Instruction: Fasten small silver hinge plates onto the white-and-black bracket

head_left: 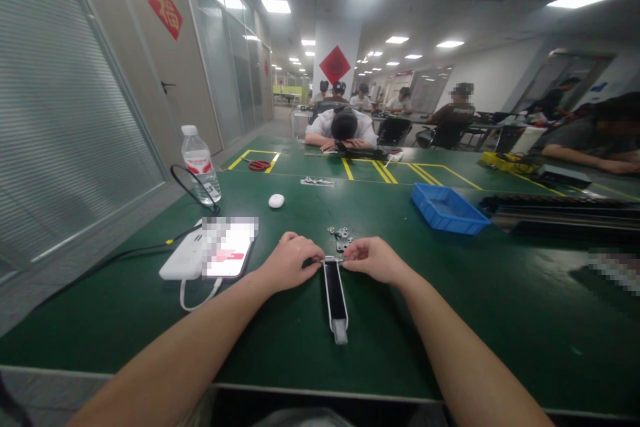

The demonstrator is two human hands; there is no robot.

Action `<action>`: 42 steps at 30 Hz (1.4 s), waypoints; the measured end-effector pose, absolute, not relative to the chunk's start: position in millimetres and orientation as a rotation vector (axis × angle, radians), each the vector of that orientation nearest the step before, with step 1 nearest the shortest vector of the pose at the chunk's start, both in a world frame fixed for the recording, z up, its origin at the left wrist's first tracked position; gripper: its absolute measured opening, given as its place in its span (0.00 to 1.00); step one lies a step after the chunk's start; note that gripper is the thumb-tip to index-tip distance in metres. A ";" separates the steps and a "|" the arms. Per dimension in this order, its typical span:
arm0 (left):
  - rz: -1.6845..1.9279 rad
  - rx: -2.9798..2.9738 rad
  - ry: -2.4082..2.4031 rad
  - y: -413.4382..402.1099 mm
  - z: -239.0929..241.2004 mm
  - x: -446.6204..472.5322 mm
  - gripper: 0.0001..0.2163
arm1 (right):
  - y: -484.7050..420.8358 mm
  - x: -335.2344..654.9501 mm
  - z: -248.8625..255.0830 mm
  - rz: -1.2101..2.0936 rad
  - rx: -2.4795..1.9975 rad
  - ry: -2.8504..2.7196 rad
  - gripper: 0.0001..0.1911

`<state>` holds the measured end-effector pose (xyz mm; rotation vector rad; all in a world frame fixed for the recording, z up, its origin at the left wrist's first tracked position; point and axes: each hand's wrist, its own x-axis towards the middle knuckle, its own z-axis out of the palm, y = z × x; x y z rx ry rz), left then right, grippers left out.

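A long narrow black part with a pale metal frame (335,300) lies on the green table (425,307), pointing toward me. My left hand (287,261) and my right hand (373,258) meet at its far end, both with fingers curled in a pinch on a small metal piece (331,259) there. Just beyond my fingers lies a little pile of small metal parts (341,235).
A phone (229,247) on a white power bank (184,260) with cables lies at left, near a water bottle (200,165) and a white oval object (276,201). A blue tray (449,209) and black rails (565,213) stand at right. Red scissors (259,165) lie farther off. Other people sit at the far tables.
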<state>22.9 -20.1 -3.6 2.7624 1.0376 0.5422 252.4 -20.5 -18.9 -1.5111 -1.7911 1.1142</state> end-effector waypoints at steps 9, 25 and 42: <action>0.530 2.766 1.036 -19.4 -5.2 22.5 0.06 | -24.6 249.2 -12.0 0.922 -1.519 -1.958 0.09; 0.506 2.767 1.052 -19.9 -4.2 22.6 0.06 | -24.8 243.9 -19.5 0.869 -1.293 -2.011 0.16; 0.533 2.756 1.093 -19.6 -3.5 22.8 0.06 | -26.7 248.0 -11.5 0.755 -1.452 -2.117 0.06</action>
